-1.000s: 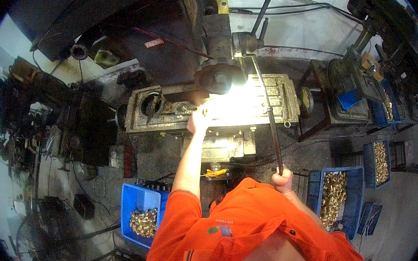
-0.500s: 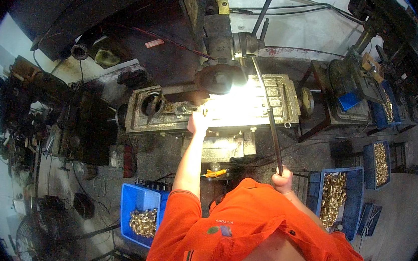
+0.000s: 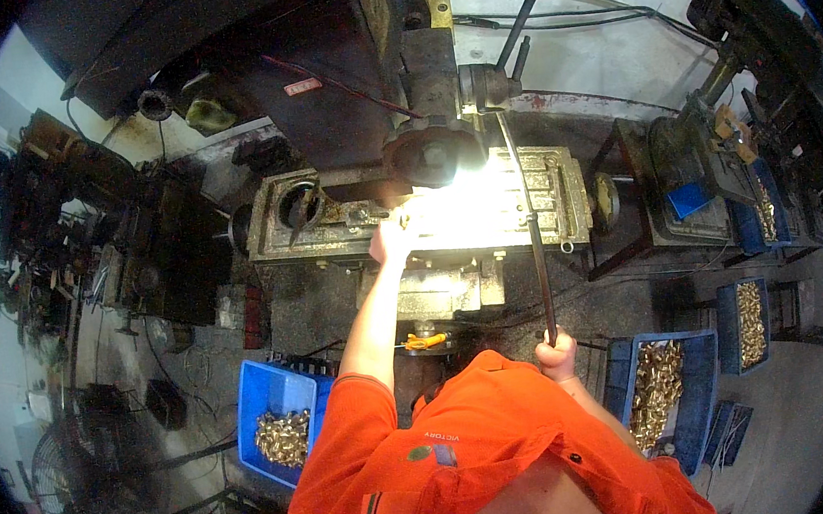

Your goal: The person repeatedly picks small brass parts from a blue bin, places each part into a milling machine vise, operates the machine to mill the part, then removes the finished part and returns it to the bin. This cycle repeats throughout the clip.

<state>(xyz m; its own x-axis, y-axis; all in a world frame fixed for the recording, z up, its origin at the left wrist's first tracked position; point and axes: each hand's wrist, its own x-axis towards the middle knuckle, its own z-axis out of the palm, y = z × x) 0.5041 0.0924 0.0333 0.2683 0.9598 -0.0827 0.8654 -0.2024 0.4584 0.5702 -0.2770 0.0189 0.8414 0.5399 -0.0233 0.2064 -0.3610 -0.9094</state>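
Note:
My right hand (image 3: 556,346) is wrapped round the lower end of a long metal lever (image 3: 538,255), which runs up to the side of the machine head (image 3: 434,151). My left hand (image 3: 389,241) reaches to the machine table (image 3: 282,248), just below the head. Its fingers close near a small brass-coloured piece, but glare from the work lamp washes out the fingertips and hides what they hold. Bright light covers the middle of the table. A dark round fixture (image 3: 301,205) sits on the table's left part.
Blue bins of brass-coloured parts stand on both sides: one bin (image 3: 260,395) at left, a larger bin (image 3: 698,348) at right, and another (image 3: 726,311) beyond it. A yellow-orange handle (image 3: 426,340) sticks out below the table. A floor fan (image 3: 81,472) stands far left.

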